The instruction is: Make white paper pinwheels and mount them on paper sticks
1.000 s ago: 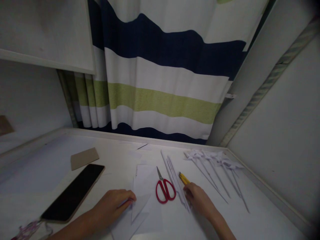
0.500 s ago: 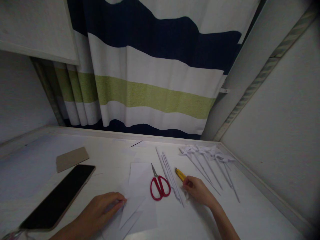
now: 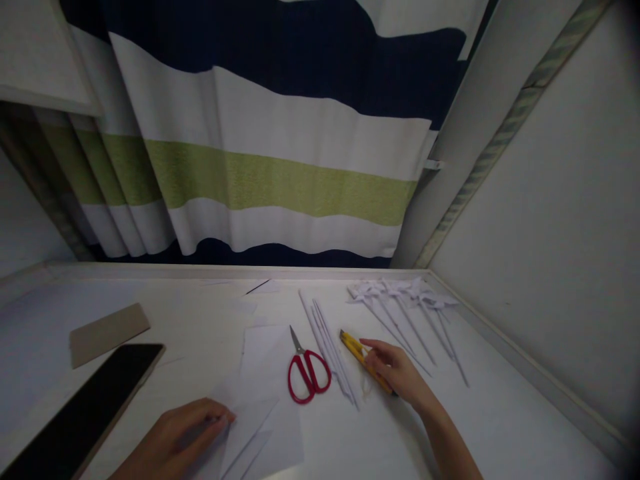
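My right hand rests on a yellow utility knife lying on the white table, its fingers curled over the knife's handle. My left hand presses fingertips down on a folded white paper at the near edge. Red-handled scissors lie between the two hands. A bundle of thin white paper sticks lies just left of the knife.
Several white paper pinwheels on sticks lie at the back right. A black phone and a brown card sit on the left. A striped curtain hangs behind the table; a wall closes the right side.
The view has swung left and up. My right hand moved from the sticks onto the yellow knife and closed on it. My left hand stays on the folded paper.
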### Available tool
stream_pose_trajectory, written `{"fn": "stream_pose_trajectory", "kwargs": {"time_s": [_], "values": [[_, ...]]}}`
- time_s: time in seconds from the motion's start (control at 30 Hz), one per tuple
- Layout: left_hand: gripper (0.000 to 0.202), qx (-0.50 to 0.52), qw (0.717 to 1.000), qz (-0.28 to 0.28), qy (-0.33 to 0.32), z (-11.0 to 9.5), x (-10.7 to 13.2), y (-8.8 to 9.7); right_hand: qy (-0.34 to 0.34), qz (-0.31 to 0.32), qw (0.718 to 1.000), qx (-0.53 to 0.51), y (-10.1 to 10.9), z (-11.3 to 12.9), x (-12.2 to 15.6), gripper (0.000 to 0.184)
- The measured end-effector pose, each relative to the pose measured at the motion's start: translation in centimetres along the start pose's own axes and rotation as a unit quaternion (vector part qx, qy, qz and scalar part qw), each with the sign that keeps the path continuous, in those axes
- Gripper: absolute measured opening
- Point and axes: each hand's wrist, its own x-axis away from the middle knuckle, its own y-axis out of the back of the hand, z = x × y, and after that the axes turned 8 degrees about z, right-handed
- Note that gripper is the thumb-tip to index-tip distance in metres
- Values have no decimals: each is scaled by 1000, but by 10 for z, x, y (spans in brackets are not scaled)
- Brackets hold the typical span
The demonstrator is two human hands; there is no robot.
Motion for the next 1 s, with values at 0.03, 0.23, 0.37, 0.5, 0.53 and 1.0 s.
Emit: {"fn": "stream_pose_trajectory", "kwargs": {"time_s": [0.03,0.23,0.37,0.5,0.53,1.0], "values": [[23,1,1000,2,-4,2,0,0,2,-6,1000,3,1,0,1,33],[20,12,1000,-16,-15,4,-1,-4,-11,-44,999,-2,4,-5,-1,27],[22,22,999,-33,3,-4,-2,-3,-31,-59,998,-21,4,-12,-4,28],[22,16,1000,-25,-3,-8,-2,-1,-41,-63,996,-42,4,-16,-5,32],[22,17,999,-31,-5,-7,-2,-1,-41,-63,996,-46,4,-16,-5,33],[20,11,999,-28,-21,8,0,-6,-14,12,1000,21,-26,-24,-2,26]]}}
